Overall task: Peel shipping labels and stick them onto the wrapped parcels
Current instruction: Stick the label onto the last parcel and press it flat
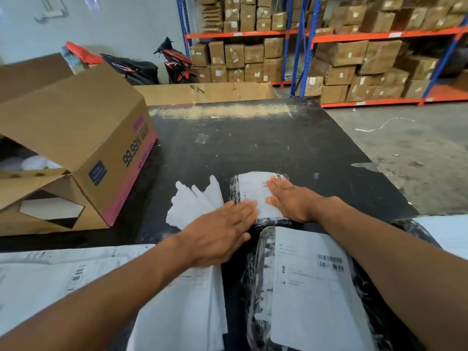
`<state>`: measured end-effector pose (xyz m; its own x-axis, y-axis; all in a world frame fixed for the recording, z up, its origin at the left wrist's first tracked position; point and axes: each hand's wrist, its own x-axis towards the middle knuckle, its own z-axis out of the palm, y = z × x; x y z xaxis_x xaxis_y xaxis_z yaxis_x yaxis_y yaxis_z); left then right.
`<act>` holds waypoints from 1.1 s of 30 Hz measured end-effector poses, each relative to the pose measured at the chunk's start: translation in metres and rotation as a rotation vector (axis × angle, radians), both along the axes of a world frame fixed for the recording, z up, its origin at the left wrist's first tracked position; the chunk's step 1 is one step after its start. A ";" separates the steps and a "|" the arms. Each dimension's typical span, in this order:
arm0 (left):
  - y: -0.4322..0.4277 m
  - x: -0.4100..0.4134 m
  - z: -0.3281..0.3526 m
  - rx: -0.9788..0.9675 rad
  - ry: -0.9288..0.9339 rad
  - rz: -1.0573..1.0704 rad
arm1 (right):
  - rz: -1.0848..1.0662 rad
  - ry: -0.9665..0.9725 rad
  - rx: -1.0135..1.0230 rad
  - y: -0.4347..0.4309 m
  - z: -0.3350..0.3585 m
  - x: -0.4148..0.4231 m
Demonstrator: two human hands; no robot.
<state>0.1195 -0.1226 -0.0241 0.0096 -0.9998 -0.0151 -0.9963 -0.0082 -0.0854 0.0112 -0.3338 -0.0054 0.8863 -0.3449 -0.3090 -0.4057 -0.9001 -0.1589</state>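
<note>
A small parcel wrapped in black plastic [234, 188] lies on the black table [278, 143], with a white shipping label [253, 188] on its top. My left hand [217, 234] lies flat, fingers together, on the label's near left part. My right hand [291, 198] presses flat on the label's right side. Neither hand grips anything. A larger black-wrapped parcel [258, 287] with a barcoded white label [311, 287] lies nearer to me. White peeled backing sheets [192, 203] fan out left of the small parcel. A stack of label sheets [63, 274] lies at the near left.
An open cardboard box [83, 138] lies on its side at the left. A flat cardboard piece [207, 92] lines the table's far edge. Blue and orange racks [304, 36] full of brown cartons stand behind, with a parked scooter [174, 62]. Concrete floor [405, 148] is on the right.
</note>
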 end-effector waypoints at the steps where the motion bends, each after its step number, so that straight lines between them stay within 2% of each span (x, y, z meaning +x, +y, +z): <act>1: -0.001 -0.002 -0.003 0.013 0.015 0.000 | 0.002 -0.001 0.000 0.000 0.000 -0.001; 5: 0.010 0.018 0.012 0.048 0.038 -0.009 | 0.002 0.005 0.009 0.005 0.001 -0.003; 9: -0.023 0.035 0.031 0.009 0.022 0.074 | -0.001 0.005 0.002 0.005 0.001 -0.001; 14: -0.034 0.047 0.010 0.100 0.136 0.032 | -0.003 0.000 0.014 0.004 0.001 -0.002; 18: -0.023 0.076 0.015 0.086 0.080 0.112 | -0.005 0.001 0.015 0.005 0.002 -0.002; 20: -0.035 0.065 0.016 0.022 0.119 0.075 | -0.007 0.000 0.008 0.004 0.000 0.000; 24: -0.046 0.052 -0.004 0.031 0.184 -0.004 | -0.017 -0.006 0.006 0.004 -0.003 0.000; 27: -0.042 0.081 0.006 0.079 0.119 0.098 | -0.025 -0.004 0.017 0.005 -0.001 0.000; 29: -0.048 0.093 0.014 0.044 0.099 0.178 | -0.024 -0.004 0.014 0.004 -0.003 0.001; 33: -0.084 0.075 0.012 0.018 0.227 0.155 | -0.030 0.002 0.004 0.003 -0.004 0.002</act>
